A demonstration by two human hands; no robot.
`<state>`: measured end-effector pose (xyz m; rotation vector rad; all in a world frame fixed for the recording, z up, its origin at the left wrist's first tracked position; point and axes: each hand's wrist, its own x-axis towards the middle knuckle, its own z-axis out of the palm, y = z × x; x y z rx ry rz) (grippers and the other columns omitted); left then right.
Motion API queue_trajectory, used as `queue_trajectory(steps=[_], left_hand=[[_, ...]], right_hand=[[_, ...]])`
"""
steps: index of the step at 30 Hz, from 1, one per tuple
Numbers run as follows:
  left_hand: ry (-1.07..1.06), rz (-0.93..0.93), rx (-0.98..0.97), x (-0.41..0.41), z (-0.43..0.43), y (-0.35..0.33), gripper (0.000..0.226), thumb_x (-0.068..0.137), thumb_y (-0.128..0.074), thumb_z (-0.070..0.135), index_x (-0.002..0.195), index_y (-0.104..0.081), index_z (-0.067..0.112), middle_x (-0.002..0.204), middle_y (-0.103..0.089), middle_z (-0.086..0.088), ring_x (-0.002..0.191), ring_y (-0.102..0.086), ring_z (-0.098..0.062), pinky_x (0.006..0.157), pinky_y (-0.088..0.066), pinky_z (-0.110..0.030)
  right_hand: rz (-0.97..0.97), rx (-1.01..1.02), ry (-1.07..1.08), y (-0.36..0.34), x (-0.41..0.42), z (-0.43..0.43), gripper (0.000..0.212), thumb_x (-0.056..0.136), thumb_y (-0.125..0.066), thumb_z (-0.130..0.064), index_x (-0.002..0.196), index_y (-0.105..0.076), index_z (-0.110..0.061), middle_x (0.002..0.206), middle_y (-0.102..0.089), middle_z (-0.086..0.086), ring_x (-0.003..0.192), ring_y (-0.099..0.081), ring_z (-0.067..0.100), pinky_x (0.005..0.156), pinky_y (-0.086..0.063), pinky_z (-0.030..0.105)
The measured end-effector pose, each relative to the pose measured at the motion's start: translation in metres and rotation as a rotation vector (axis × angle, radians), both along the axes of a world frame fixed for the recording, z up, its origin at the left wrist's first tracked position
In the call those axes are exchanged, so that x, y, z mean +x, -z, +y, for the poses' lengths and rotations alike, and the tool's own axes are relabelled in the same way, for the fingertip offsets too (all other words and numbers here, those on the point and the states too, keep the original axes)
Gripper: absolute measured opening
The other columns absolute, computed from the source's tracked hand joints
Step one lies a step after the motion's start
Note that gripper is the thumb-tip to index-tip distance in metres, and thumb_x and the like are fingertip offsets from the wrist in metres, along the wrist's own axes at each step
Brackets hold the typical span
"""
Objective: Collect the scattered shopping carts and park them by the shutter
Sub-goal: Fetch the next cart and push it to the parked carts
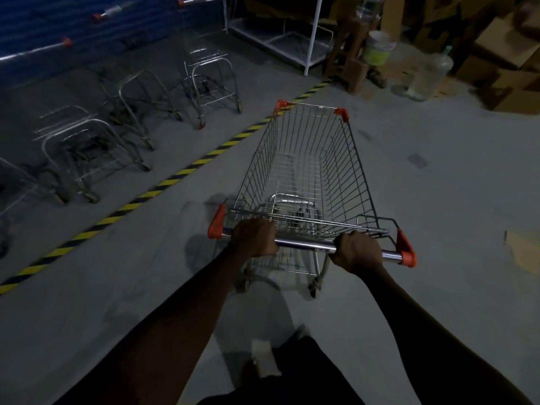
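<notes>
A dim storeroom with a grey concrete floor (438, 200) spreads out ahead of the hands. The left hand (254, 238) and the right hand (358, 251) are set apart, each with fingers curled tight round the metal handle (306, 244) of a wire cart (306, 171), whose empty basket reaches straight away from them. Orange caps close both ends of the handle, outside each hand. Left of the left hand a yellow-and-black striped line (175, 178) runs slantwise over the floor. Beyond it, further left, the parked carts (84, 147) stand in a row against the blue shutter (43, 21). Far ahead of the hands is a white rack (280, 39); ahead of the right hand, well apart from it, stand a clear water jug (429, 74) and stacked cardboard boxes (496, 68).
</notes>
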<state>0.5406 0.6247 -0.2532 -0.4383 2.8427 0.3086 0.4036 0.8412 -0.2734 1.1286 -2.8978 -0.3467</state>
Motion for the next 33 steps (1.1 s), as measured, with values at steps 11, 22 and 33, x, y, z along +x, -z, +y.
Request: queue_trajectory(steps=[11,22,33], left_hand=[[0.012,0.018,-0.012,-0.203,-0.131,0.004,0.039,0.075,-0.065,0.045,0.101,-0.067,0.016,0.106,-0.066,-0.005,0.100,-0.063,-0.026,0.084,-0.051,-0.038],[-0.095,-0.016,-0.021,-0.388,-0.257,-0.003,0.038,0.075,-0.065,0.046,0.103,-0.068,0.021,0.106,-0.068,-0.005,0.100,-0.064,-0.027,0.081,-0.049,-0.036],[-0.107,0.020,-0.015,-0.551,-0.387,-0.004,0.039,0.075,-0.062,0.045,0.098,-0.069,0.014,0.106,-0.068,-0.009,0.100,-0.064,-0.032,0.081,-0.050,-0.037]], right_hand=[[0.021,-0.177,-0.093,0.010,-0.204,-0.122,0.034,0.053,-0.080,-0.035,0.056,-0.056,-0.010,0.048,-0.051,0.010,0.038,-0.051,0.028,0.042,-0.039,0.028],[-0.005,-0.203,-0.170,-0.001,-0.393,-0.262,0.030,0.066,-0.070,-0.035,0.055,-0.054,-0.012,0.045,-0.047,0.004,0.036,-0.042,0.018,0.044,-0.034,0.023],[-0.127,-0.050,-0.073,-0.008,-0.556,-0.400,0.030,0.081,-0.059,-0.044,0.087,-0.063,-0.014,0.079,-0.065,0.006,0.070,-0.064,0.028,0.061,-0.047,0.031]])
